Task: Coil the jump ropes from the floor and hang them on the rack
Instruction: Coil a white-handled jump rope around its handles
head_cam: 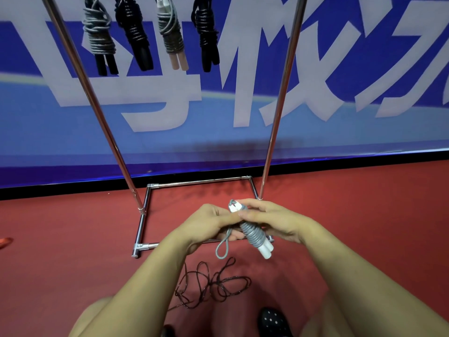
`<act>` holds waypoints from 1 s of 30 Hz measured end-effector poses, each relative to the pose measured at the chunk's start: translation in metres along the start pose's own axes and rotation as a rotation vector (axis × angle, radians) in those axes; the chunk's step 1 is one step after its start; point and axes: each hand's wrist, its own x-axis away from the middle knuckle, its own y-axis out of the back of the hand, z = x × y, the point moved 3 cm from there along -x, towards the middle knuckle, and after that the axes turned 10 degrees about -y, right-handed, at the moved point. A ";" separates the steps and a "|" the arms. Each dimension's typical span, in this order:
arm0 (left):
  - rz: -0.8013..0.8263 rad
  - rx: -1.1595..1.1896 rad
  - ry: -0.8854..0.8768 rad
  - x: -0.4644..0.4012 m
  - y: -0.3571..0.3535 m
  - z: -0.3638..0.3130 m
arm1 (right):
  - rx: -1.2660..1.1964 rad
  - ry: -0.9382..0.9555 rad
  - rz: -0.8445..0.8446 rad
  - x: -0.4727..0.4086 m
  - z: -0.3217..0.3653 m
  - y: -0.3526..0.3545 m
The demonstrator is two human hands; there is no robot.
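A grey jump rope [252, 233] with white handles is wound tightly round its own handles and held in front of me. My right hand [272, 218] grips the upper end of the bundle. My left hand [209, 221] pinches the grey cord beside it, and a small loop [223, 249] of that cord hangs below. A dark thin jump rope [211, 283] lies loosely tangled on the red floor under my hands. Several coiled ropes [131, 27] hang from the top of the chrome rack [102, 113] ahead.
The rack's rectangular base [143, 220] rests on the red floor just past my hands, its two poles leaning up left and right. A blue banner wall [340, 117] stands behind. A dotted black shoe [272, 322] shows at the bottom. A red strip [4, 242] lies at far left.
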 end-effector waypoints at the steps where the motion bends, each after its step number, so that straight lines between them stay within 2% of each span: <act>1: 0.035 0.003 0.004 0.000 -0.002 0.001 | -0.072 -0.022 0.054 0.002 0.001 -0.003; 4: 0.076 -0.007 0.007 0.002 -0.004 -0.001 | -0.116 -0.085 0.135 0.003 0.000 -0.008; 7: 0.045 0.046 0.005 0.000 -0.002 -0.001 | -0.051 -0.050 0.107 0.005 0.001 -0.007; 13: -0.195 0.079 -0.025 -0.002 0.008 0.004 | 0.110 0.172 -0.149 0.001 0.009 -0.002; 17: -0.369 0.286 -0.083 -0.006 0.010 0.000 | 0.006 0.209 -0.278 -0.006 0.010 0.006; 20: -0.394 0.396 -0.149 -0.005 0.012 -0.010 | -0.066 0.206 -0.368 -0.008 0.010 0.012; 25: -0.316 0.274 -0.283 -0.002 0.009 -0.016 | -0.069 0.217 -0.412 -0.006 0.011 0.013; 28: -0.355 0.148 -0.350 -0.003 0.008 -0.016 | -0.150 0.241 -0.404 -0.005 0.014 0.012; 30: -0.404 0.157 -0.368 -0.004 0.008 -0.015 | -0.194 0.254 -0.399 -0.006 0.015 0.010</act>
